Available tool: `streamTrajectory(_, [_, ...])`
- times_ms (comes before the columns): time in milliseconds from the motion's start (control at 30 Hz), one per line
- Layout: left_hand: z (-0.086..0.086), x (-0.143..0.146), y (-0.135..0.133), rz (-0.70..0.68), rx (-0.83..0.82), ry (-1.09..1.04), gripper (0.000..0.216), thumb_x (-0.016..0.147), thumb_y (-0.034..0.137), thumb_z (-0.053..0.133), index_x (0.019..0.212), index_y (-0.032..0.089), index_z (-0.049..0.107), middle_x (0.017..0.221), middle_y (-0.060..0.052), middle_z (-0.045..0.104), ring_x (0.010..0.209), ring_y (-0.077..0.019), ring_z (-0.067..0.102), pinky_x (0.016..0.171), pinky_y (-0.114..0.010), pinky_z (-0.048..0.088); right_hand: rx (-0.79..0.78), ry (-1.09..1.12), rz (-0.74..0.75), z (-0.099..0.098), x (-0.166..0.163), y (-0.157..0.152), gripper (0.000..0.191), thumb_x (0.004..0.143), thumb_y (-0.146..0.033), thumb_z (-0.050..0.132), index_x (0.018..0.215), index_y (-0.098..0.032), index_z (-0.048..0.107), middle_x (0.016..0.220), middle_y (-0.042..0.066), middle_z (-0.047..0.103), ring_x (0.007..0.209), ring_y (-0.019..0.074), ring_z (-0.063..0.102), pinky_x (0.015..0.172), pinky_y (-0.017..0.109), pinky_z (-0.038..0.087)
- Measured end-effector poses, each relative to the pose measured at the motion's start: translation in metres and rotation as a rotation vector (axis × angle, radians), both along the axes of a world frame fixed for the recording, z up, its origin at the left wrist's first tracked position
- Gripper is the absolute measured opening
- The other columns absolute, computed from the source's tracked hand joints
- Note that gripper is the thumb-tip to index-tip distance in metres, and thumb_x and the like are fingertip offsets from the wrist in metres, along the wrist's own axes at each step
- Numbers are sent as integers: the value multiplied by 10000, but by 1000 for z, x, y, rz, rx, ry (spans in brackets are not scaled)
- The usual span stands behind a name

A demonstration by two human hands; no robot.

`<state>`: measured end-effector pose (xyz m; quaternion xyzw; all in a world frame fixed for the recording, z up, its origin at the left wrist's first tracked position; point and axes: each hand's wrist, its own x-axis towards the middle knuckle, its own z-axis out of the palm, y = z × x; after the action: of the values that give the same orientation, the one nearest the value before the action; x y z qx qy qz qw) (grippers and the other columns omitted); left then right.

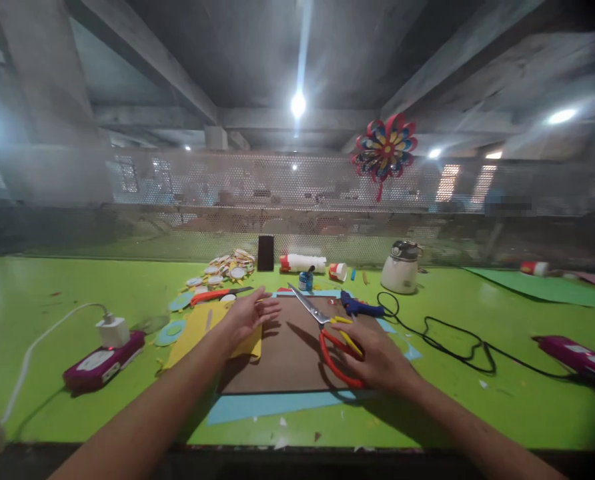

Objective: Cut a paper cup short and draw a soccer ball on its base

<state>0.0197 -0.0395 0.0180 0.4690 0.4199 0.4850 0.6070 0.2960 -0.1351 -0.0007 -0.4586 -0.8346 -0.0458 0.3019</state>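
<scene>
Gripping a pair of long-bladed metal scissors (317,315) with red and yellow plastic handles, the right hand (380,353) hung over the right part of a flat brown rectangular board (272,367), its fingers wrapped around the handles. The blades slanted up and leftward above the board; whether they met fully could not be told. The left hand (250,315) was over the board's left edge, fingers released and spread, apparently grasping nothing, beside a bright yellow paper sheet (192,340) with an uneven outline.

Some work looked complete: beyond the board, to its left, lay a heap of small round paper pieces (237,273) with white centres and yellow edging. Nearer, left of the board, a pale blue-green paper disc (170,332) lay flat, seemingly partway made. Small paper scraps (281,442) on the near side of the board suggested that cutting had been done. Uncut-looking material remained too: a light blue paper sheet (272,408) showed along the board's near edge. The dark blue glue gun (360,307) rested by the board's far right corner, held by neither hand. No cut was under way at the blades, and how many pieces were left could not be judged.
</scene>
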Motion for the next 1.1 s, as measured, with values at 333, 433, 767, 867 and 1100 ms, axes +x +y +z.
streamTrajectory(333, [1, 26, -11, -116, -35, -311, 185, 867, 69, 523, 971, 86, 676, 972, -137, 735, 884, -183, 703, 958, -356, 520, -362, 248, 74, 4, -6, -21, 435, 836, -373, 609, 1240, -213, 614, 1175, 95, 711, 999, 248, 698, 854, 374, 578])
streamTrajectory(433, [0, 23, -14, -73, -24, -302, 175, 864, 39, 525, 881, 79, 694, 929, -124, 746, 838, -161, 708, 903, -309, 543, -388, 326, 127, -1, -15, -21, 406, 837, -368, 612, 1211, -211, 623, 1172, 101, 709, 1052, 247, 680, 910, 382, 561])
streamTrajectory(767, [-12, 25, -11, 33, 27, -151, 153, 812, 56, 602, 669, 81, 652, 618, -83, 697, 548, -138, 665, 545, -220, 536, -395, 251, 120, -22, -6, -21, 411, 876, -369, 578, 1273, -267, 597, 1289, 109, 646, 1166, 273, 624, 955, 420, 541])
streamTrajectory(867, [-14, 23, -11, 36, 24, -136, 118, 788, 74, 633, 671, 85, 643, 604, -68, 681, 505, -110, 634, 513, -194, 502, -355, 179, 83, -19, -2, -24, 410, 888, -377, 577, 1289, -298, 594, 1298, 88, 643, 1164, 264, 627, 940, 387, 552])
streamTrajectory(1100, [-4, 21, -18, -91, 18, -199, 119, 668, 91, 677, 784, 93, 654, 735, -61, 690, 688, -129, 677, 692, -227, 537, -153, 12, 37, -10, 1, -32, 402, 883, -320, 582, 1281, -280, 622, 1277, 73, 659, 1135, 248, 648, 914, 336, 561])
